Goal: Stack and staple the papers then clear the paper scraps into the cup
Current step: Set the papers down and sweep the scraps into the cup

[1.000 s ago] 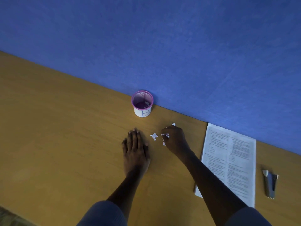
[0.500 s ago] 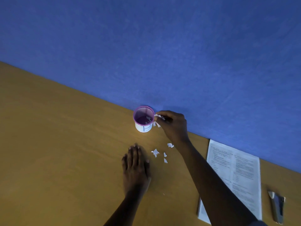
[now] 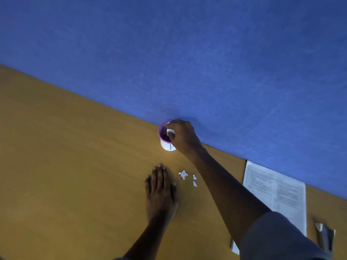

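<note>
Abutting a blue wall, the tan desk carries the flat, straight-fingered left hand; the right hand pinches a paper scrap over the cup.

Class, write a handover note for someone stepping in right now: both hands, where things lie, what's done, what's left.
Left hand: open, flat on the table.
Right hand: pinches a scrap over the cup.
Papers lie stacked by the wall, stapler beside them; no staple can be seen.
Left: drop this scrap in, then clear the three scraps by the left hand.
</note>
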